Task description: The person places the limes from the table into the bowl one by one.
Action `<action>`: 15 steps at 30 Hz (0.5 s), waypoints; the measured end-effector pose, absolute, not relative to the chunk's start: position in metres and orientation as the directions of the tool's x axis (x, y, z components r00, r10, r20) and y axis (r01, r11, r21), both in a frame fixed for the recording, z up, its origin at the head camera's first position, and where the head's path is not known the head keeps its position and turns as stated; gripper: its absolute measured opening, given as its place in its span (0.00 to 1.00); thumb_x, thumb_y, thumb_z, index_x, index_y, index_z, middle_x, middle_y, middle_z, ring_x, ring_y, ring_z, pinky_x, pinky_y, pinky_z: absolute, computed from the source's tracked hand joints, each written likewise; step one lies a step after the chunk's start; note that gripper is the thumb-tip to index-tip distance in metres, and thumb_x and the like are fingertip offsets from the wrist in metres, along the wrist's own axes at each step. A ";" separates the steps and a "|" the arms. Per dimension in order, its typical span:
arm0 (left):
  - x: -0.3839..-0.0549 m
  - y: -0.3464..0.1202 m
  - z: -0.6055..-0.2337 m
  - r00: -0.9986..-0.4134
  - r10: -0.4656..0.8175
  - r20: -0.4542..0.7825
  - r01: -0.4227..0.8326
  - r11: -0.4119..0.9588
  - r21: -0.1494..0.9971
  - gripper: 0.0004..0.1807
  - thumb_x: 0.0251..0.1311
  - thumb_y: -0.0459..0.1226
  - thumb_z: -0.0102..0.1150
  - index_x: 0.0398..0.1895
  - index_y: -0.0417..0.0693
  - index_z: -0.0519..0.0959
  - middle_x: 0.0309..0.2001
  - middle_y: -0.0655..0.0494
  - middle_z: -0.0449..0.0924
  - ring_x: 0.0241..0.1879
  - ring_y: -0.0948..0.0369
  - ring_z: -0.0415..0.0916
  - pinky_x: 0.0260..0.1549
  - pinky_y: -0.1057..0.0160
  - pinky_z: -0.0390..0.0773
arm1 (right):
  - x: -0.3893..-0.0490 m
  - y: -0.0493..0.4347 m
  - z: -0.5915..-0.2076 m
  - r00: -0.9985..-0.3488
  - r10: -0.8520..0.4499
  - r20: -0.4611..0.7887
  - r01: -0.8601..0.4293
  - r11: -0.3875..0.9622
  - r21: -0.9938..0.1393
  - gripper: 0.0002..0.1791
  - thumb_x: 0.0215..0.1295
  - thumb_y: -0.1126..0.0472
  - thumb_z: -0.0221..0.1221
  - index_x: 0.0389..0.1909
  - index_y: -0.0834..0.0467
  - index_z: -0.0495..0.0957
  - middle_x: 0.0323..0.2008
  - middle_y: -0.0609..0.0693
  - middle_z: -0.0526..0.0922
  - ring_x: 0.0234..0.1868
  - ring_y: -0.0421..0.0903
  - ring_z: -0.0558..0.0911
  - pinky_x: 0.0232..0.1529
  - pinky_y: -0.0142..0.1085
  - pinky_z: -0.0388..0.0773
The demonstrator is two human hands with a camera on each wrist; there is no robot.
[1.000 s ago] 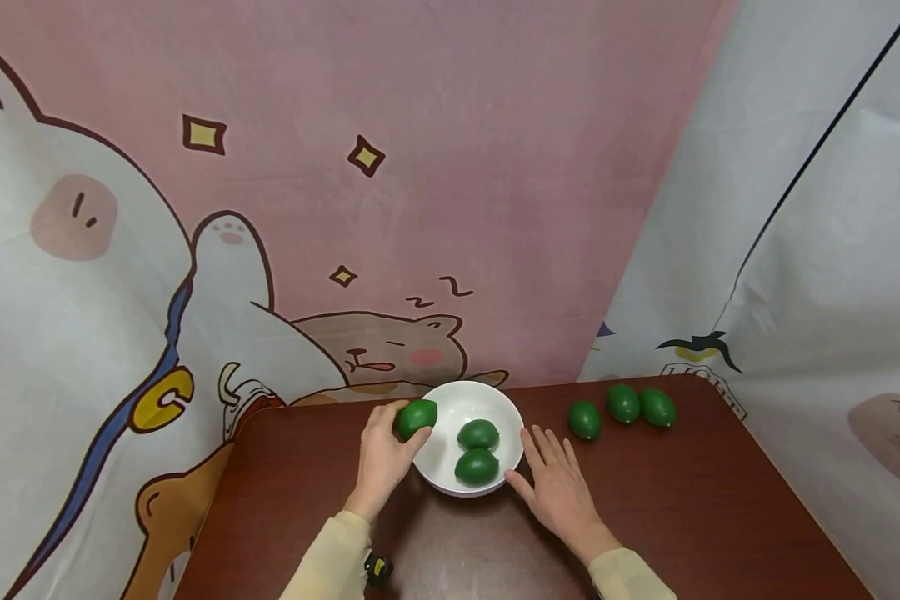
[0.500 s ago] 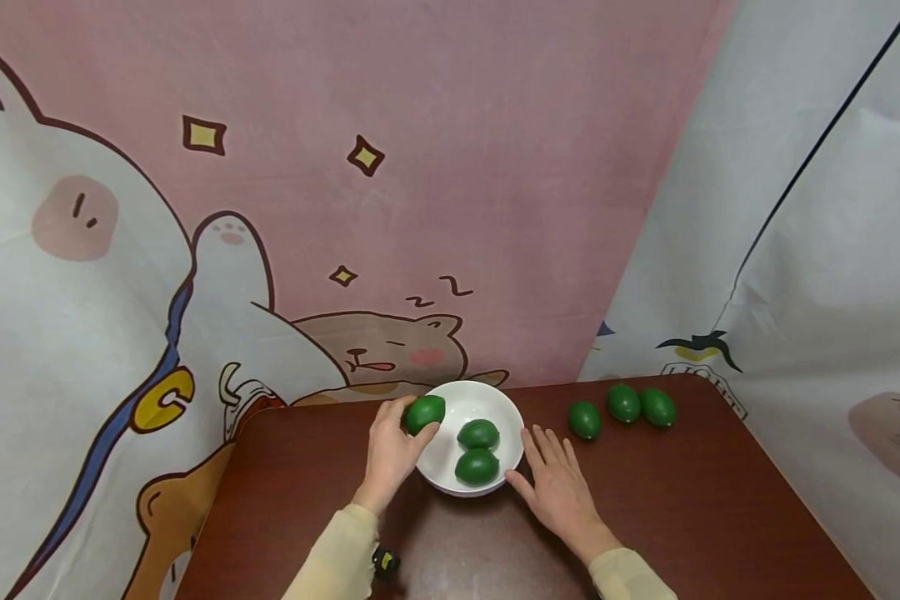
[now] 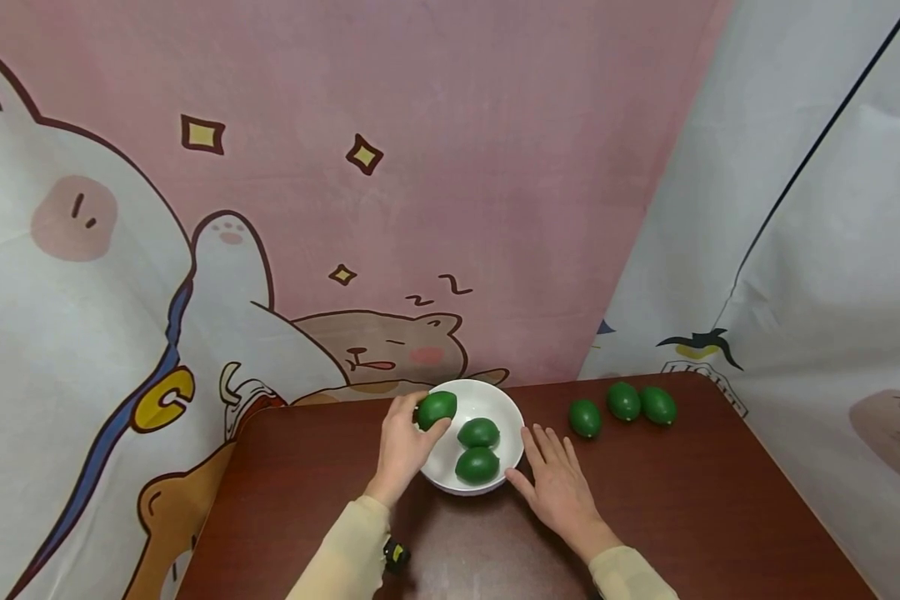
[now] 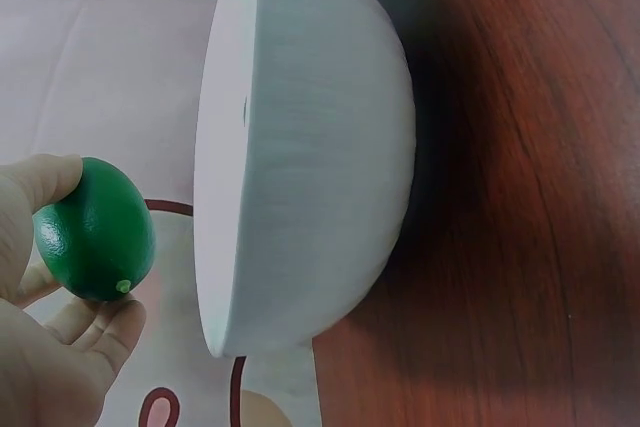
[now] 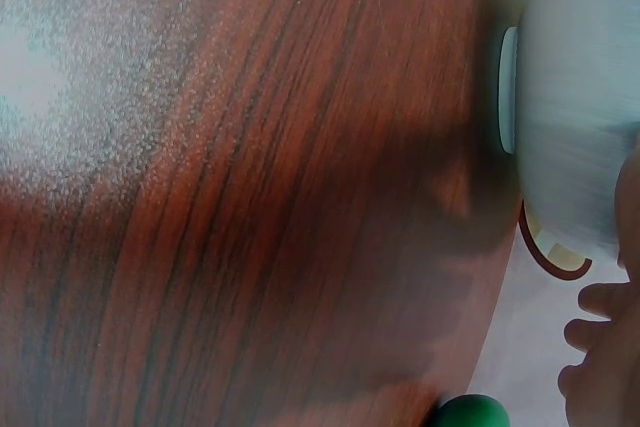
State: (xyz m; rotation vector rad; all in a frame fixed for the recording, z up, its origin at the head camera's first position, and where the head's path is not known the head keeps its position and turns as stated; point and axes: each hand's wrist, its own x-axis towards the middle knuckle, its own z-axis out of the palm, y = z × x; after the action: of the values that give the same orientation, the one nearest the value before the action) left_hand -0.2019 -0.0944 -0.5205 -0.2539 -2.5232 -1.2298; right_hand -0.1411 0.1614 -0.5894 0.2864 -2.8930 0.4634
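The left hand [image 3: 405, 443] pinches a glossy green oval lime [image 3: 438, 409] above a round white bowl [image 3: 497, 402]; it's probably firm, light, slippery, best gripped mid-body. The right hand [image 3: 558, 483], fingers straight, grips nothing.

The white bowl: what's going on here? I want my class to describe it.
A person's left hand holds a green fruit above the left side of the white bowl. Two more fruits lie inside. The right hand, holding no fruit, is at the bowl's right side. Three other fruits lie farther right on the table.
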 end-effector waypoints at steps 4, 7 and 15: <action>-0.204 -0.091 -0.521 -0.931 0.029 0.365 0.304 0.616 0.727 0.28 0.53 0.41 0.80 0.56 0.41 0.82 0.49 0.46 0.80 0.45 0.52 0.80 0.45 0.53 0.83 | -0.141 0.161 -0.589 -0.964 -0.158 0.216 -0.217 0.934 -0.285 0.45 0.71 0.36 0.59 0.78 0.61 0.64 0.74 0.65 0.67 0.76 0.64 0.64 0.78 0.59 0.51; -0.206 -0.090 -0.521 -0.928 0.034 0.371 0.310 0.621 0.720 0.28 0.53 0.41 0.80 0.56 0.41 0.82 0.49 0.46 0.81 0.45 0.52 0.80 0.44 0.54 0.82 | -0.142 0.161 -0.589 -0.965 -0.156 0.209 -0.212 0.935 -0.284 0.45 0.71 0.36 0.59 0.78 0.60 0.63 0.74 0.65 0.67 0.76 0.64 0.64 0.78 0.59 0.51; -0.208 -0.086 -0.520 -0.940 0.046 0.338 0.290 0.630 0.721 0.29 0.55 0.42 0.79 0.58 0.40 0.81 0.50 0.45 0.80 0.46 0.51 0.79 0.46 0.53 0.82 | -0.141 0.161 -0.588 -0.966 -0.156 0.204 -0.211 0.937 -0.280 0.44 0.71 0.36 0.59 0.77 0.60 0.64 0.74 0.65 0.67 0.76 0.65 0.63 0.78 0.60 0.52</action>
State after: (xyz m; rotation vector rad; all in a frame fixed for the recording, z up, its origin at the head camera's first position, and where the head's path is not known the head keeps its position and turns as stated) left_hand -0.2076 -0.0857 -0.5202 -0.2720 -2.5664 -1.2096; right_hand -0.1412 0.1609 -0.5876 0.2785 -2.9140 0.4507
